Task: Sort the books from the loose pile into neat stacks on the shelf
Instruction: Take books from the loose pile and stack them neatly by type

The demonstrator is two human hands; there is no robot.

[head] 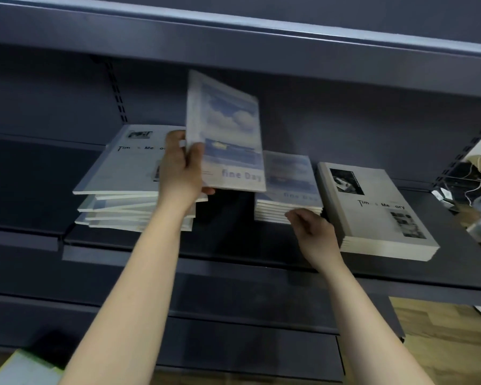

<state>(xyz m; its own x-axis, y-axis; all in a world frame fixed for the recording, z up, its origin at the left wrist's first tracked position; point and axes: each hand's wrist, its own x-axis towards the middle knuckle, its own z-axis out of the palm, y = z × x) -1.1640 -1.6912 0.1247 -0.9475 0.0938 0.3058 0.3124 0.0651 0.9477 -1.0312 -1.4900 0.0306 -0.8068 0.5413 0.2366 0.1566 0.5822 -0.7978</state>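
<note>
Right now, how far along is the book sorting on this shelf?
Partway. Done: two neat stacks stand on the shelf, a sky-cover stack and a grey-cover stack. In hand: the left hand has its grip on a sky-cover book, raised, while the right hand touches the sky-cover stack's front edge. Left: the loose pile holds several skewed books.

The shelf point(233, 254) in front of me looks like painted metal, dark grey-blue with a smooth, matt finish that catches a soft sheen on the board at twelve o'clock. The book point(228, 134) in my left hand point(179, 170) has a smooth paper cover with a slight gloss. The loose pile point(128, 190) at ten o'clock shows matt pale covers and cream paper page edges. At five o'clock the floor point(450, 343) looks like wood.
</note>
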